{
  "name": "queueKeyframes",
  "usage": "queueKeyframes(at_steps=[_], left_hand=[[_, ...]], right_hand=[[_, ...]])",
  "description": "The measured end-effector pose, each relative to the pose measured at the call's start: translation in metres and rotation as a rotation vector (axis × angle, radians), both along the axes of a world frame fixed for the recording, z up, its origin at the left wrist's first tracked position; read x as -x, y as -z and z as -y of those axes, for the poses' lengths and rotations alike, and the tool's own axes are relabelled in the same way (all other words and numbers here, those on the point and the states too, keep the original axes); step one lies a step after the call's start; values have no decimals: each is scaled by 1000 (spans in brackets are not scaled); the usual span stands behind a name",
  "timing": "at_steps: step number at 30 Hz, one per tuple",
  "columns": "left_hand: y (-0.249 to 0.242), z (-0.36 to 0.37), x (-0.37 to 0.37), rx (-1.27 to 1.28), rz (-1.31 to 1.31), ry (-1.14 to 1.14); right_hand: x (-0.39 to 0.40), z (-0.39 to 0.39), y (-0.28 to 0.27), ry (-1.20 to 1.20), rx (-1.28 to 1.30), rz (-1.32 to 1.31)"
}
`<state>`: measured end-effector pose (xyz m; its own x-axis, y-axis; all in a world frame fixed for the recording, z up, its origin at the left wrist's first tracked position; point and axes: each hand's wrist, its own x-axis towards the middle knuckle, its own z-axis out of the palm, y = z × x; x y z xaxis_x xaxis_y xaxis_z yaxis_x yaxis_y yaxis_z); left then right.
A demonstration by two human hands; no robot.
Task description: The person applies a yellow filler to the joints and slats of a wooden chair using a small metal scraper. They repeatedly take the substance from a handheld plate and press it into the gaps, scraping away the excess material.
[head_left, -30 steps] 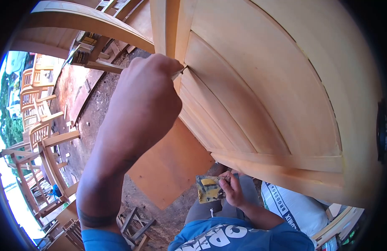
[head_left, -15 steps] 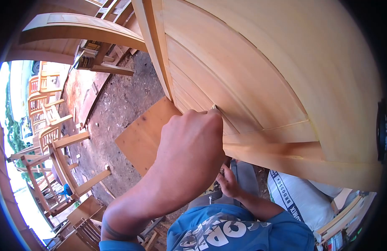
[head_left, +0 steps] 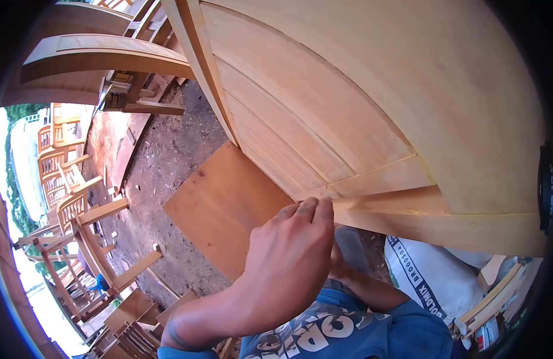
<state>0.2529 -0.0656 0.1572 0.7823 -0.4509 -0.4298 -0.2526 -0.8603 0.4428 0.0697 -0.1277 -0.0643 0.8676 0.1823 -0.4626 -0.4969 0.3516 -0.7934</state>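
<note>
My left hand [head_left: 288,263] is raised in front of me, its fingertips pinched together and pressed against the pale wooden door [head_left: 348,107], right where a groove of the panel meets the bottom rail. Whatever small tool it pinches is hidden by the fingers. My right hand [head_left: 339,266] lies low behind the left one, over my lap. Only a sliver of it and the forearm show, so what it holds is hidden.
A brown plywood sheet [head_left: 222,209] lies on the dirt floor under the door. A white printed sack [head_left: 432,275] sits at the right. Unfinished wooden chairs [head_left: 91,239] stand at the left, and an arched wooden frame [head_left: 103,54] with cans [head_left: 115,99] is at the top left.
My left hand slid down the door's groove from its upper end to the bottom rail. It now covers my right hand, which earlier showed holding a small yellow-smeared board.
</note>
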Motion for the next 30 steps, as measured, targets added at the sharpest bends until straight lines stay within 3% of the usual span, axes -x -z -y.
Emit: queueKeyframes(at_steps=[4, 8, 12, 16, 18, 20, 22, 24, 30], left_hand=[[12, -35, 9, 132, 9, -216], [59, -79, 26, 517, -172, -585], [79, -89, 26, 670, -104, -651], [94, -90, 13, 691, 161, -605], [113, -80, 15, 581, 474, -401], [114, -57, 43, 645, 346, -295], [114, -75, 58, 730, 84, -22], [118, -94, 53, 739, 53, -299], [156, -105, -18, 732, 527, -722]], right_hand=[[-1, 10, -7, -169, 86, -43], [-4, 18, -21, -160, 126, -72], [1, 26, -18, -137, 143, -106], [-3, 32, -24, -123, 239, -85], [0, 34, -21, -145, 247, -113], [13, 42, -11, -197, 208, -198], [7, 38, -21, -167, 309, -128], [14, 45, -14, -184, 198, -231], [4, 34, -15, -152, 137, -226]])
